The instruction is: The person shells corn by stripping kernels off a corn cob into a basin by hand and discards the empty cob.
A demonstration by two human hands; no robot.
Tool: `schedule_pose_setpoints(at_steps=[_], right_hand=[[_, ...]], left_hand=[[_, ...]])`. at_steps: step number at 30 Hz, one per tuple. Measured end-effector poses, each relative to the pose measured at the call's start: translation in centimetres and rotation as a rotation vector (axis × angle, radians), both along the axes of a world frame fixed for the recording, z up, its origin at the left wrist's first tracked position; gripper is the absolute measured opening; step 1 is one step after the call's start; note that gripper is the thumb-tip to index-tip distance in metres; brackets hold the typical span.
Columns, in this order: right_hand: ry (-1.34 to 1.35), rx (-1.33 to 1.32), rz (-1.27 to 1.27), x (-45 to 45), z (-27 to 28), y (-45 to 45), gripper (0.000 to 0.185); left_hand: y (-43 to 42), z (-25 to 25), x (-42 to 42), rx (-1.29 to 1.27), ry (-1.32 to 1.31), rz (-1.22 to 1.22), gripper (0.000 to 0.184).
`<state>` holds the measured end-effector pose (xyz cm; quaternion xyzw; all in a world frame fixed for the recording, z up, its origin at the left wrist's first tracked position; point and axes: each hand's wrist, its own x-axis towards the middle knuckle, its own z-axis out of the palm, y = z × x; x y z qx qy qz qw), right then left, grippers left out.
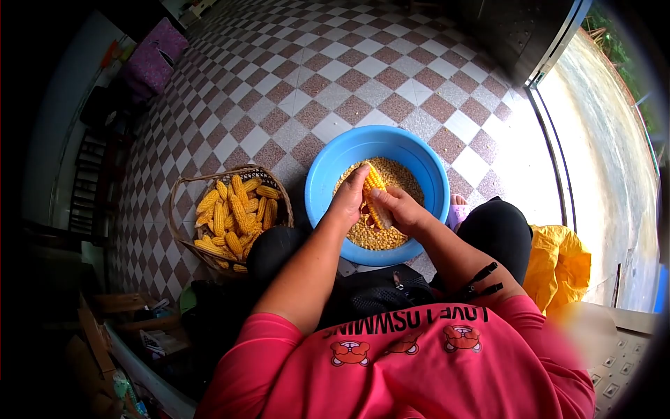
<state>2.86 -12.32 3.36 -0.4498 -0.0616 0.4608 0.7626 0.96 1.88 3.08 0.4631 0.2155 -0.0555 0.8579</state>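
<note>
I see the left hand (pixel 351 197) and the right hand (pixel 407 209) both gripping one corn ear (pixel 375 179) above loose kernels (pixel 377 239), closely enclosed by the blue tub (pixel 434 166). From this tub, the checkered floor (pixel 328 84) spreads widely toward twelve o'clock, with the door track (pixel 547 129) as edge near two. The corn basket (pixel 187 245) at nine, left knee (pixel 276 253) at eight and right knee (pixel 497 234) at four narrow the sideways room.

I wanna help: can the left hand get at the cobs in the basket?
Probably yes, if it lets go first: the left hand grips a corn cob over the blue tub. The cobs in the basket lie uncovered on that side, though the left knee partly hides the basket's edge.
</note>
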Motion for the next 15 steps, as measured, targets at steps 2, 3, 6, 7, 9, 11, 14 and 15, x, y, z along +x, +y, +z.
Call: schedule_pose_setpoints(at_steps=[2, 3, 6, 7, 9, 11, 14, 15], right_hand=[[-0.049, -0.024, -0.003, 0.0, -0.8, 0.1, 0.039], [-0.098, -0.048, -0.005, 0.0, -0.9, 0.1, 0.039], [-0.258, -0.187, -0.01, 0.1, -1.0, 0.0, 0.04], [-0.258, -0.187, -0.01, 0.1, -1.0, -0.1, 0.04], [-0.173, -0.134, -0.017, 0.2, -0.8, -0.1, 0.04], [0.002, -0.074, 0.007, 0.5, 0.1, -0.5, 0.042], [0.167, 0.011, 0.074, 0.9, -0.8, -0.5, 0.041], [0.145, -0.004, 0.042, 0.8, -1.3, -0.2, 0.04]], left_hand=[[-0.2, -0.5, 0.2, 0.018, -0.039, 0.023, 0.037], [-0.2, -0.7, 0.3, 0.016, -0.039, 0.035, 0.037], [0.0, -1.1, 0.5, 0.02, -0.062, 0.049, 0.038], [0.0, -1.1, 0.5, 0.024, -0.086, 0.047, 0.038], [0.1, -1.1, 0.6, 0.002, -0.1, 0.048, 0.038], [0.1, -0.9, 0.6, -0.02, -0.114, 0.054, 0.037], [0.2, -0.5, 0.4, -0.076, -0.093, -0.02, 0.037], [0.1, -0.4, 0.3, -0.103, -0.11, -0.041, 0.038]])
